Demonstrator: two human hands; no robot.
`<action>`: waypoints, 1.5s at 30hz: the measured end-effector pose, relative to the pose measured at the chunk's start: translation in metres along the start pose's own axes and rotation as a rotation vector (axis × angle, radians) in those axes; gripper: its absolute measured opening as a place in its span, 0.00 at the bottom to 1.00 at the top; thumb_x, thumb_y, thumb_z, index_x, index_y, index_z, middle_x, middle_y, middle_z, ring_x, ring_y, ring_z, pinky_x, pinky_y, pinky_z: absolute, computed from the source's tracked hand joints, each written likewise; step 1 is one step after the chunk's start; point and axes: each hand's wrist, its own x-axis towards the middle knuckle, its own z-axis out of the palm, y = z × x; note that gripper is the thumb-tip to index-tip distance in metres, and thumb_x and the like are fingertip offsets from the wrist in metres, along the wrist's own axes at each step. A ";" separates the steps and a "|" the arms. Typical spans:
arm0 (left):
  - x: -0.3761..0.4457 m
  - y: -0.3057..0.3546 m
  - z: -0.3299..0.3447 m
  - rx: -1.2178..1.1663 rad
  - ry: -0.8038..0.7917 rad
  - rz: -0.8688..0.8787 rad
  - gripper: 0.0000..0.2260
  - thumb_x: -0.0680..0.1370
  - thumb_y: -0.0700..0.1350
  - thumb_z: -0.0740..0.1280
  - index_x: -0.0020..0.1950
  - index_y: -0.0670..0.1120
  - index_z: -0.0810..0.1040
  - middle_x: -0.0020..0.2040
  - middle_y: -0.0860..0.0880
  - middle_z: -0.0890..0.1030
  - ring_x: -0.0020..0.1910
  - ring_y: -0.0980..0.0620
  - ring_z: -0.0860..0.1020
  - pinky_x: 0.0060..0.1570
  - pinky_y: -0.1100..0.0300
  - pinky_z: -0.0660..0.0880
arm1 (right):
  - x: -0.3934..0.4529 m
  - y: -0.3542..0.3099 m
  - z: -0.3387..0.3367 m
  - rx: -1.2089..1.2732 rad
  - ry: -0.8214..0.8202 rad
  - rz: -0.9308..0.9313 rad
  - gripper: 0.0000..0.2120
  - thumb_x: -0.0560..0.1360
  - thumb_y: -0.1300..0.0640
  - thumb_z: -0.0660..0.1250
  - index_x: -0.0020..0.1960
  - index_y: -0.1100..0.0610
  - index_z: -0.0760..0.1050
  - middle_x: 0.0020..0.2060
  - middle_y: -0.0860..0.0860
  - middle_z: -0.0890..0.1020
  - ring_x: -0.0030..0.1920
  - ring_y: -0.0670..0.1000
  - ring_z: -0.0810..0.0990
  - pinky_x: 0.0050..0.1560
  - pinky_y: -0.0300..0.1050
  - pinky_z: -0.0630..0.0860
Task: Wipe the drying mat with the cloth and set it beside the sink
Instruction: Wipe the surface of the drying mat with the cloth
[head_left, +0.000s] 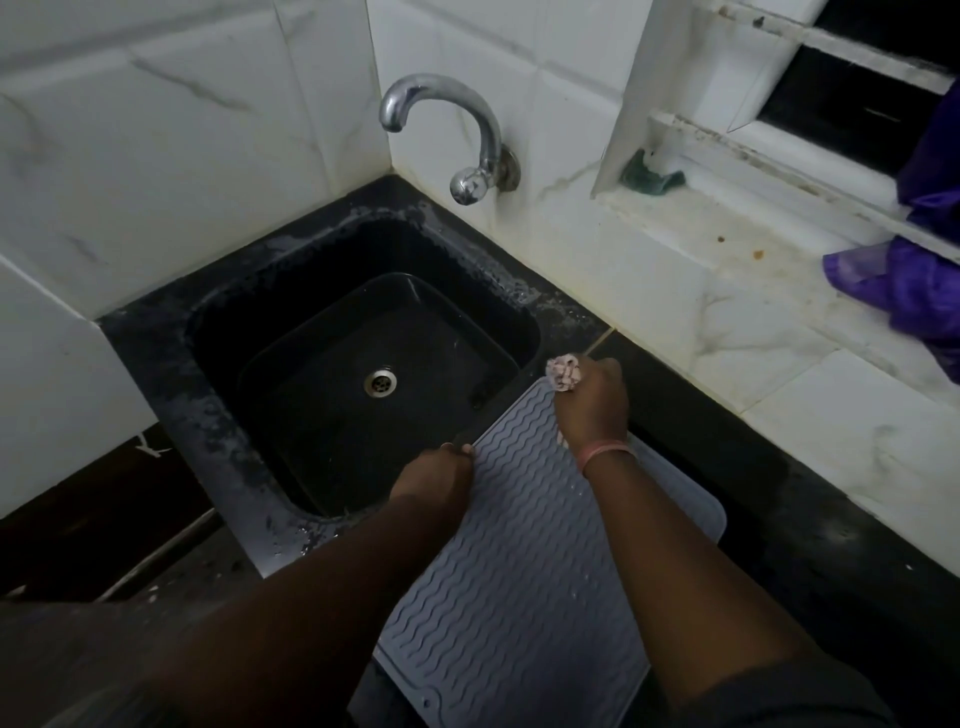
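A grey rectangular silicone drying mat (519, 571) with raised wavy ridges lay on the black stone surface (753, 493), just to the right of the black rectangular sink (363, 364). Its long left edge ran along the sink's right rim, and its far corner reached the rim's far right corner. The mat's near end hung toward the surface's front edge.

The left hand (434, 475) pinched the mat's left edge about halfway along the sink's rim, its fingers curled over that edge, so its grip was closed on the mat. The right hand (592, 402) was at the mat's far corner, fingers curled tight round a small bunched pale patterned cloth (563, 371); only a crumpled end of the cloth showed past the knuckles, touching or just above the mat's corner. A pink band (605, 454) circled the right wrist.

The sink held a round steel drain (380, 383) in its floor, and water drops speckled its rim. A curved chrome tap (447, 135) came out of the white marbled tile wall (182, 156) above the sink's far right corner. On the white window ledge (701, 228) beyond the surface's far edge lay a green scrub pad (649, 174) and, further right, a purple cloth (909, 280).
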 end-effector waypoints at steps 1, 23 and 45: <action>0.001 0.001 0.000 0.012 0.002 0.002 0.30 0.82 0.46 0.66 0.82 0.47 0.57 0.70 0.42 0.73 0.64 0.45 0.76 0.59 0.51 0.77 | -0.005 -0.004 0.003 -0.027 -0.046 -0.033 0.10 0.76 0.62 0.67 0.55 0.58 0.82 0.52 0.61 0.76 0.50 0.63 0.78 0.53 0.54 0.79; -0.030 -0.038 0.006 -0.673 0.197 0.041 0.15 0.83 0.40 0.63 0.69 0.50 0.78 0.60 0.46 0.82 0.53 0.52 0.81 0.52 0.57 0.78 | -0.123 -0.064 -0.033 0.939 -0.578 0.546 0.11 0.77 0.58 0.74 0.58 0.60 0.84 0.49 0.56 0.88 0.51 0.55 0.87 0.54 0.50 0.83; -0.108 -0.041 0.027 -1.606 -0.217 -0.064 0.14 0.86 0.50 0.61 0.58 0.41 0.82 0.51 0.43 0.85 0.50 0.46 0.83 0.55 0.50 0.80 | -0.207 -0.078 -0.015 0.561 -0.409 0.356 0.33 0.80 0.51 0.71 0.81 0.52 0.62 0.76 0.53 0.69 0.71 0.51 0.73 0.70 0.47 0.73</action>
